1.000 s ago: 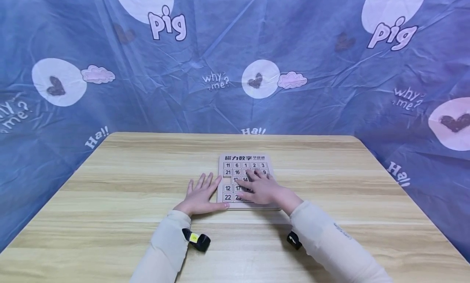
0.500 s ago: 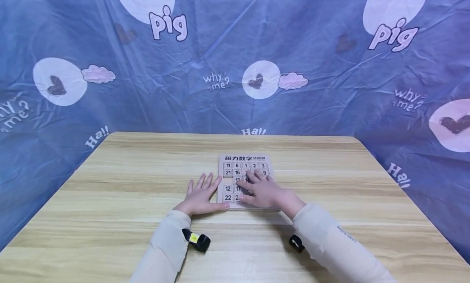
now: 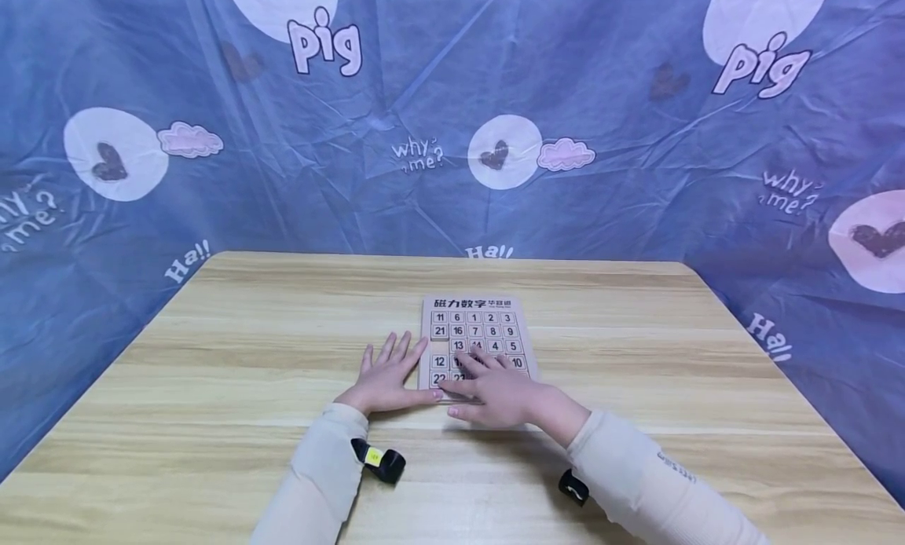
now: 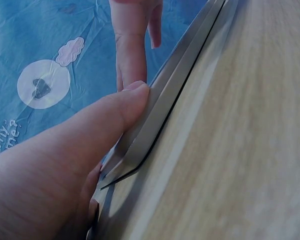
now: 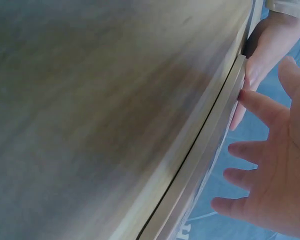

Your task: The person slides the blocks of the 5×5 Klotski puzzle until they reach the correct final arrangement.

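A flat number-sliding puzzle [image 3: 472, 302] lies on the table, with black print along its far edge. Its third row has an open slot at the left end, beside tile 13 [image 3: 459, 345]. My left hand [image 3: 385, 388] is spread at the left side, its thumb [image 4: 132, 102] resting on the near-left corner of the frame. Over the lower rows reaches my right hand [image 3: 502, 394], fingers extended and apart. Its index fingertip is at tile 22 [image 3: 439, 378] and seems to touch the puzzle in the right wrist view. Several lower tiles are hidden beneath this hand.
The wooden table [image 3: 247, 356] extends around the puzzle on all sides. Behind it hangs a blue printed cloth [image 3: 438, 207]. Black wrist cameras are strapped at the left sleeve [image 3: 311, 466] and the right sleeve [image 3: 657, 474].
Tiles 13 and 14 have slid slightly right, widening the slot. My right hand has moved toward the near edge, its index finger now at tile 22. The left hand has stayed put.
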`<state>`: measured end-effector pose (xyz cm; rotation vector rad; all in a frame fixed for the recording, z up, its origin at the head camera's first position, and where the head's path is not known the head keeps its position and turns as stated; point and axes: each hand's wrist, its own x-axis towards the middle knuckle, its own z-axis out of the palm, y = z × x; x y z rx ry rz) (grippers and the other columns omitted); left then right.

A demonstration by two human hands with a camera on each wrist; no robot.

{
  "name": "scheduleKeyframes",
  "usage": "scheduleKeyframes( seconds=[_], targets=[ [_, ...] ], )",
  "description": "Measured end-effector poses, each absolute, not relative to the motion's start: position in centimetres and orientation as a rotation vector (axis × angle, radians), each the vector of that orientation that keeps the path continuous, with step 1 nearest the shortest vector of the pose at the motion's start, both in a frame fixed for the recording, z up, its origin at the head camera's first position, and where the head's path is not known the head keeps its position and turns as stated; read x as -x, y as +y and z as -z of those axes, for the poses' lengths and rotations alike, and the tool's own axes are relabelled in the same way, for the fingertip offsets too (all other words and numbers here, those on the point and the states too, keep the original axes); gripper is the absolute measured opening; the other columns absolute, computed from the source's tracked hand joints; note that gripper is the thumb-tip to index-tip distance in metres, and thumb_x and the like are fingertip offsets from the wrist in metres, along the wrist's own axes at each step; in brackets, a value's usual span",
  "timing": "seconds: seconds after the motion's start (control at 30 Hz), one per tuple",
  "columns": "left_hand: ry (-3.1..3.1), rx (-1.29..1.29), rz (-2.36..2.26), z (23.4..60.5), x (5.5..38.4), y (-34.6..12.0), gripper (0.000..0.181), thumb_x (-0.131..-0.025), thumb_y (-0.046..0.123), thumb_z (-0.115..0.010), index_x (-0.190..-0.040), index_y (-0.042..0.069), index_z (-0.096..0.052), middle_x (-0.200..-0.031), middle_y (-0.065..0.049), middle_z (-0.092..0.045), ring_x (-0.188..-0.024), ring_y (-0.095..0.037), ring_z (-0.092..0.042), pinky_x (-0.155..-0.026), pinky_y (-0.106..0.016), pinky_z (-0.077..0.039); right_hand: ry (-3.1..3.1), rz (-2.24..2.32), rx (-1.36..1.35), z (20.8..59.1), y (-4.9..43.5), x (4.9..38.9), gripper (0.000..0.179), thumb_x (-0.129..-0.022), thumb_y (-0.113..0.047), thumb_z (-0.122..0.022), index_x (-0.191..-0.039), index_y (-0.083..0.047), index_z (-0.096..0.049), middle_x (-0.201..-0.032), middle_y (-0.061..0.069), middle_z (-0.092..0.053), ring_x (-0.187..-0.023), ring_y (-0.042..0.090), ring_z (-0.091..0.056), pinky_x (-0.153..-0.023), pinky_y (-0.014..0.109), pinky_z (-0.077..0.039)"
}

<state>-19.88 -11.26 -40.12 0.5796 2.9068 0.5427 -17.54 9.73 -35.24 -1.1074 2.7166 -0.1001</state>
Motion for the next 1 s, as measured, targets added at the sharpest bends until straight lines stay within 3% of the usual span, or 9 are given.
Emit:
scheduleKeyframes(
  seconds=[0.57, 1.0],
  targets=[
    [2.899, -0.576, -0.547, 40.0, 20.0, -11.3, 0.094, -0.066, 0.075, -0.041, -0.140, 0.024, -0.011, -0.143, -0.011, -0.004, -0.127, -0.029, 0.006, -0.095, -0.052, 0.010, 2.735, 0.120, 0.998, 35.4, 9.3, 19.3, 0.051, -0.085, -0.056, -0.031, -0.131, -0.034, -0.036, -0.141, 0.013, -0.013, -0.125, 0.038, -0.008, -0.093, 0.060, -0.011],
    [2.899, -0.577, -0.556, 39.9, 19.9, -11.3, 0.094, -0.066, 0.074, -0.042, -0.139, 0.023, -0.013, -0.143, -0.011, -0.004, -0.127, -0.029, 0.006, -0.095, -0.052, 0.011, 2.771, 0.176, 1.021, 35.0, 10.2, 18.9, 0.054, -0.086, -0.054, -0.032, -0.133, -0.027, -0.034, -0.141, 0.014, -0.015, -0.125, 0.039, -0.008, -0.093, 0.059, -0.012]
  ],
)
